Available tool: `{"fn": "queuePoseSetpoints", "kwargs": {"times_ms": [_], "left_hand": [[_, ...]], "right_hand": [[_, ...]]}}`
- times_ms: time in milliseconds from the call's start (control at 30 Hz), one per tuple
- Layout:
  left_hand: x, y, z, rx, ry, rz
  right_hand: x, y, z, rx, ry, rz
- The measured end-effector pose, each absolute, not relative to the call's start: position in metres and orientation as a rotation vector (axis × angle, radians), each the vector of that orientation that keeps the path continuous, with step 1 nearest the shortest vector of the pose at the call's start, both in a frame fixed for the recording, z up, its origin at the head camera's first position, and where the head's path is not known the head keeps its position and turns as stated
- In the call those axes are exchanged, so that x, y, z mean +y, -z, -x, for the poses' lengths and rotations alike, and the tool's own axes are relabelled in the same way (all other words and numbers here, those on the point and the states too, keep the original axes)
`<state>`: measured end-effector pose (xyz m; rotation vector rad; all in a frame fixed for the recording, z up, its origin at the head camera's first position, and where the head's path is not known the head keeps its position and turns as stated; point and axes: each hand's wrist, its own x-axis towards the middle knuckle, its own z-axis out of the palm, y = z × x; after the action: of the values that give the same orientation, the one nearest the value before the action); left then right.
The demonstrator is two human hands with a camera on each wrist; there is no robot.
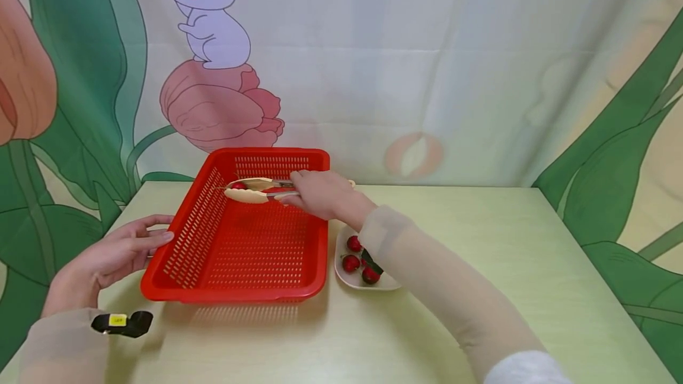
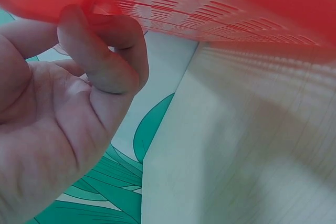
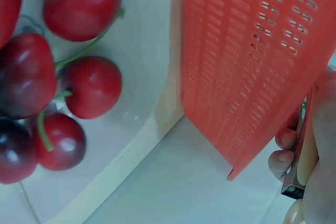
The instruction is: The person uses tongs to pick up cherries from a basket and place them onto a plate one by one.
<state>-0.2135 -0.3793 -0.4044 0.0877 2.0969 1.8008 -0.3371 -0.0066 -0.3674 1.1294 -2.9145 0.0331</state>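
A red plastic basket (image 1: pixel 251 295) with slotted walls stands on the table. At its left rim my left hand (image 1: pixel 125 248) grips the edge; the left wrist view shows bent fingers (image 2: pixel 100 56) against the red plastic. Over the basket's far part, my right hand (image 1: pixel 322 193) holds metal tongs (image 1: pixel 248 195) with cream scalloped tips. A red cherry (image 1: pixel 238 185) with a stem is between those tips, inside the basket. To the basket's right, partly under my right forearm, a white plate (image 1: pixel 347 279) bears several cherries (image 3: pixel 94 87).
The pale wooden table (image 1: pixel 507 253) extends to the right of the plate. Behind it hangs a curtain (image 1: pixel 347 76) printed with a rabbit, flowers and leaves. The basket's raised walls separate its inside from the plate.
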Motion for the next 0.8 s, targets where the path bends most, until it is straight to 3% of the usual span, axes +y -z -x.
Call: {"fn": "queuePoseSetpoints", "kwargs": {"times_ms": [800], "left_hand": [[-0.379, 0.404, 0.214, 2.049, -1.812, -0.140]], "right_hand": [[0.050, 0.365, 0.326, -2.894, -0.239, -1.081]]}}
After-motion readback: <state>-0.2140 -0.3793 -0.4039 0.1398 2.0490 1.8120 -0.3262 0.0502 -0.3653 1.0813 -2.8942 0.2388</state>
